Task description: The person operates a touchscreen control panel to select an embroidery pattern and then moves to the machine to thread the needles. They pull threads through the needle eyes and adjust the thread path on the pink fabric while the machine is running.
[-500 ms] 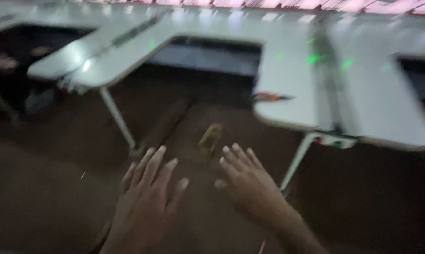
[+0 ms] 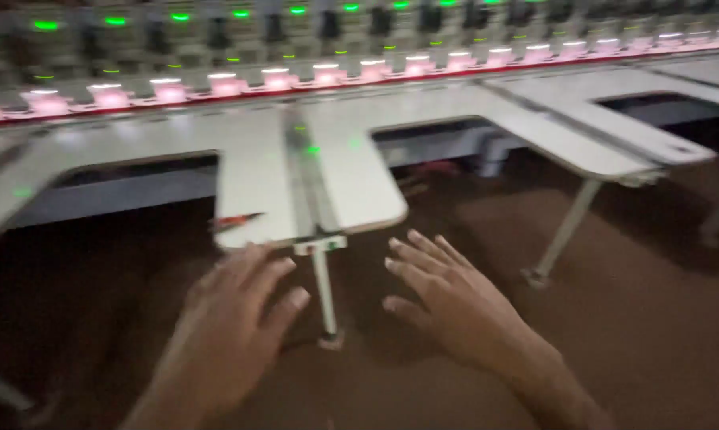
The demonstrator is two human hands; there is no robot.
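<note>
Head view: I see the long white counter (image 2: 351, 171) with cutouts filling the upper frame under a row of lit machine heads (image 2: 327, 73). Lower centre, my left hand (image 2: 232, 334) and right hand (image 2: 455, 302) hover spread, empty, flanking its thin support leg (image 2: 324, 299), near a red pen (image 2: 236, 220).

1. The scene is dim, with a warm brownish cast over the floor (image 2: 630, 334).
2. Most light comes from the top of the frame, where a row of pink-white lamps (image 2: 327, 73) and small green lights (image 2: 180, 17) glows along the machine.
3. The pale desk (image 2: 359, 183) catches this light and shows soft green reflections; its cut-outs fall into deep shadow.
4. Motion blur smears the whole picture, and no edge is crisp.
5. The left hand (image 2: 232, 334) is the most blurred and darkest; the right hand (image 2: 447, 302) is a little clearer, its fingers (image 2: 411, 255) faintly lit.
6. The lower corners sink into near black.
</note>
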